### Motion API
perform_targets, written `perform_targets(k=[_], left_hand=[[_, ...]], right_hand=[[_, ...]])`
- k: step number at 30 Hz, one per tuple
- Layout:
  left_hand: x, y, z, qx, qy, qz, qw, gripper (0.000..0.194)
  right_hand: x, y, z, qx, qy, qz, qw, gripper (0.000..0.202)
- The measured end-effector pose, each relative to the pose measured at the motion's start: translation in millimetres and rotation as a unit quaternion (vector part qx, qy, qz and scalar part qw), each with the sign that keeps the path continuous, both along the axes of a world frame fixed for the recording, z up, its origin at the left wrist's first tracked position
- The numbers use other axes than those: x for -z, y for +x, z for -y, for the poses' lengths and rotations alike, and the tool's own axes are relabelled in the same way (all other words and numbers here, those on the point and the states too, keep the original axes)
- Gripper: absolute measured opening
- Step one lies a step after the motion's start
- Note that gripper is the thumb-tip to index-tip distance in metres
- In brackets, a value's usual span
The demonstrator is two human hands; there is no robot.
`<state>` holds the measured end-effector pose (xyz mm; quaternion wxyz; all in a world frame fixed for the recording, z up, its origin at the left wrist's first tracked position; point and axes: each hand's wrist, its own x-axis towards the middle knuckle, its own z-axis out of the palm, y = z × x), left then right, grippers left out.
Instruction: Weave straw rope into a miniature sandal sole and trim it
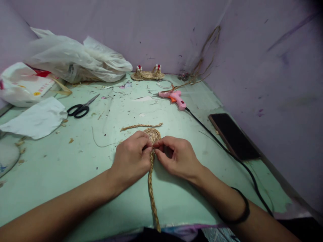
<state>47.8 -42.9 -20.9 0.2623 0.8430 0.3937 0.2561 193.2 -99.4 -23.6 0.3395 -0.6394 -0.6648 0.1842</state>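
A flat coil of braided straw [153, 133] lies at the middle of the table, partly hidden behind my fingers. From it the loose straw braid [150, 191] runs down to the table's front edge. My left hand [133, 151] is closed, thumb and fingers pinching the braid where it meets the coil. Opposite, the thumb and forefinger of my right hand [178, 156] come together in a pinch at the same spot; whatever is between them is too small to make out. Just beyond the coil lies a short piece of braid [141, 126].
A pink glue gun [174, 97] trails a black cord [222, 144] past a phone [233, 136] on the right. Black-handled scissors [82, 107], white cloth [37, 117] and plastic bags [75, 58] are left. A beaded straw piece [147, 74] stands against the wall.
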Motion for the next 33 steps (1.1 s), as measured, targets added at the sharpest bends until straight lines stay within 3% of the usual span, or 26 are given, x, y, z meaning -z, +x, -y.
perform_targets(k=[23, 33], left_hand=[[-2.5, 1.4, -1.6, -0.006, -0.030, -0.006, 1.000, 0.017], [-7.6, 2.1, -1.2, 0.012, -0.047, -0.053, 0.997, 0.017]], right_hand=[[1.8, -3.5, -2.7, 0.021, 0.009, 0.016, 1.000, 0.008], [2.8, -2.6, -4.5, 0.020, 0.003, 0.028, 0.999, 0.006]])
